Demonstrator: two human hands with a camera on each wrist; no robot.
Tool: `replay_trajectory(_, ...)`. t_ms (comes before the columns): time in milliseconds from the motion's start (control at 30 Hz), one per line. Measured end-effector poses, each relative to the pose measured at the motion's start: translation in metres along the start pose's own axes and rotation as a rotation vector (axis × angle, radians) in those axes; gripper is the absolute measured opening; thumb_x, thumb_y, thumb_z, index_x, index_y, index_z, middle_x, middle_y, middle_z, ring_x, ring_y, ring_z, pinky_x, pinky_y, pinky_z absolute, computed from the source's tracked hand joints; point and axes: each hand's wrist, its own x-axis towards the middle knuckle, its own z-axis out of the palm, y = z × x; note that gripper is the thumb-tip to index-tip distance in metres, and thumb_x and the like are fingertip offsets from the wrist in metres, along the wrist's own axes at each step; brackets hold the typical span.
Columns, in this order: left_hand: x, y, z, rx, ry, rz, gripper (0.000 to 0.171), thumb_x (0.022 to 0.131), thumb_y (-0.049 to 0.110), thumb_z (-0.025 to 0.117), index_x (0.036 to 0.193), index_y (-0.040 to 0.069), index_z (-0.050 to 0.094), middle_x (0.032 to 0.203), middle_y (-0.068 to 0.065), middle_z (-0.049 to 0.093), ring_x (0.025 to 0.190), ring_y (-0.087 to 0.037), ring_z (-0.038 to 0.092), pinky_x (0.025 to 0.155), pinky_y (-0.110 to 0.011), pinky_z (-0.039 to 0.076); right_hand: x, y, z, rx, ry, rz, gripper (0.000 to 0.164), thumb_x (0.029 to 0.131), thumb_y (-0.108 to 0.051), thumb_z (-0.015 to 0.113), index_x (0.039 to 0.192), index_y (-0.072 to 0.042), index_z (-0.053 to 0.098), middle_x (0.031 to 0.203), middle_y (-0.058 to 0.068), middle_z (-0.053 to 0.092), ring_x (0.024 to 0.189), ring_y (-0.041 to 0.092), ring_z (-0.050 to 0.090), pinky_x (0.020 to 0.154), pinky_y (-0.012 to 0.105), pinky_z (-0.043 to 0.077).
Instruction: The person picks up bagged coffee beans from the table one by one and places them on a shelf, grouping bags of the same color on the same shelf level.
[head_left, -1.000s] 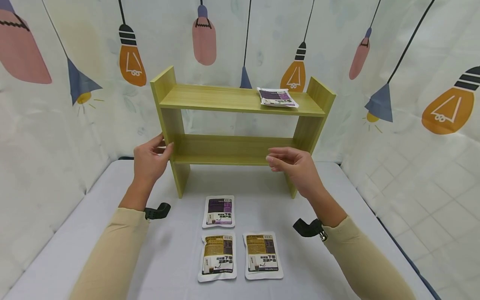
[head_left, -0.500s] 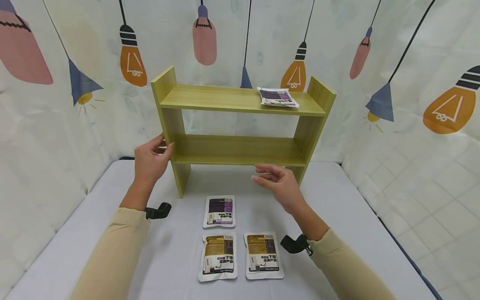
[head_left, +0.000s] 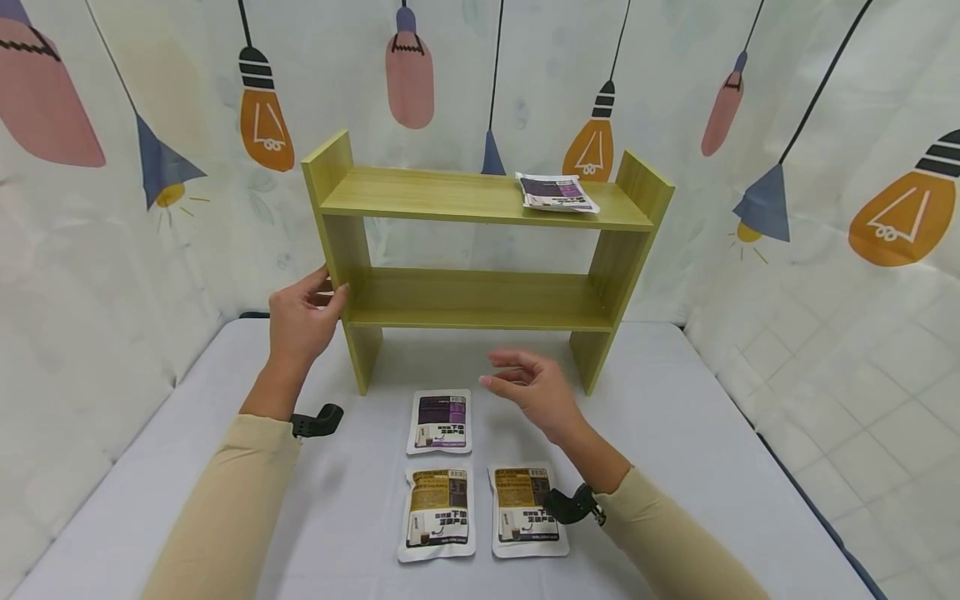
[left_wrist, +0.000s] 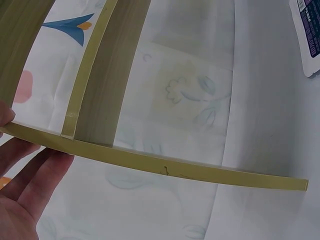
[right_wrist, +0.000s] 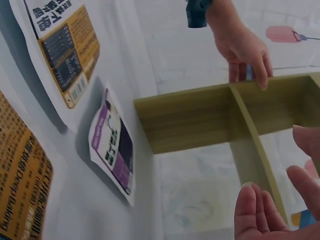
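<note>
A two-tier yellow-green wooden shelf (head_left: 480, 321) stands on the white table. My left hand (head_left: 300, 321) holds its left side panel, thumb on the front edge and fingers along the outer face; the left wrist view shows the fingers (left_wrist: 42, 175) against the panel. My right hand (head_left: 536, 392) hovers in front of the shelf with loosely bent fingers and nothing in them. Just left of it lies a purple-labelled white pouch (head_left: 439, 422). Nearer the front are two brown-labelled pouches, a left one (head_left: 437, 515) and a right one (head_left: 517, 533) partly covered by the wrist camera.
A small stack of purple-labelled pouches (head_left: 557, 193) rests at the right end of the shelf's top board. The lower board (head_left: 480, 298) bears nothing. Behind the table hangs a white cloth wall (head_left: 315, 50) printed with lamps.
My right hand has moved down and left, away from the shelf's lower right side and closer to the purple-labelled pouch. My left hand stays on the side panel.
</note>
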Motion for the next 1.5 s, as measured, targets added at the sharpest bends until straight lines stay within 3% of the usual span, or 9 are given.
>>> replay_trajectory(400, 0.001, 0.0, 0.001, -0.01, 0.006, 0.006, 0.043, 0.098, 0.024, 0.065, 0.141, 0.019, 0.064, 0.116, -0.019, 0.076, 0.094, -0.038, 0.075, 0.063, 0.001, 0.045, 0.003, 0.017, 0.021, 0.023, -0.016, 0.098, 0.042, 0.084, -0.027, 0.086, 0.123, -0.021, 0.075, 0.125, 0.004, 0.07, 0.109, 0.022, 0.071, 0.084, 0.035, 0.057)
replay_trajectory(700, 0.0, 0.0, 0.0, -0.013, 0.002, -0.008, 0.044, 0.099, 0.025, 0.065, 0.142, 0.02, 0.062, 0.119, -0.018, 0.075, 0.094, -0.038, 0.075, 0.064, 0.0, 0.046, 0.007, 0.024, 0.034, -0.044, -0.1, 0.166, 0.046, 0.083, -0.032, 0.086, 0.125, -0.019, 0.074, 0.133, 0.015, 0.067, 0.114, 0.029, 0.068, 0.095, 0.046, 0.059)
replay_trajectory(1033, 0.0, 0.001, 0.0, -0.006, -0.003, -0.016, 0.044, 0.099, 0.026, 0.065, 0.142, 0.02, 0.063, 0.12, -0.017, 0.075, 0.095, -0.037, 0.075, 0.065, 0.001, 0.045, 0.013, 0.032, 0.043, -0.123, -0.146, 0.249, 0.055, 0.081, -0.034, 0.088, 0.13, -0.015, 0.071, 0.135, 0.017, 0.064, 0.12, 0.033, 0.062, 0.093, 0.049, 0.055)
replay_trajectory(1200, 0.0, 0.001, 0.0, 0.003, 0.001, -0.01, 0.044, 0.099, 0.024, 0.065, 0.142, 0.018, 0.062, 0.12, -0.018, 0.075, 0.093, -0.038, 0.075, 0.064, 0.001, 0.045, 0.017, 0.037, 0.049, -0.134, -0.153, 0.322, 0.056, 0.079, -0.034, 0.089, 0.13, -0.02, 0.072, 0.134, 0.017, 0.064, 0.11, 0.031, 0.066, 0.091, 0.045, 0.057)
replay_trajectory(1333, -0.001, 0.001, 0.0, 0.003, 0.004, -0.013, 0.044, 0.099, 0.024, 0.065, 0.142, 0.017, 0.062, 0.121, -0.018, 0.075, 0.094, -0.038, 0.075, 0.065, 0.0, 0.045, 0.021, 0.041, 0.051, -0.101, -0.159, 0.341, 0.057, 0.079, -0.03, 0.089, 0.132, -0.017, 0.07, 0.131, 0.019, 0.063, 0.097, 0.028, 0.069, 0.084, 0.042, 0.06)
replay_trajectory(1500, 0.0, 0.002, 0.0, -0.003, 0.001, -0.01, 0.045, 0.099, 0.024, 0.065, 0.143, 0.017, 0.062, 0.121, -0.018, 0.074, 0.092, -0.039, 0.075, 0.064, 0.001, 0.045, 0.024, 0.045, 0.052, -0.057, -0.151, 0.373, 0.058, 0.08, -0.028, 0.089, 0.133, -0.014, 0.068, 0.125, 0.019, 0.066, 0.096, 0.028, 0.07, 0.087, 0.043, 0.061)
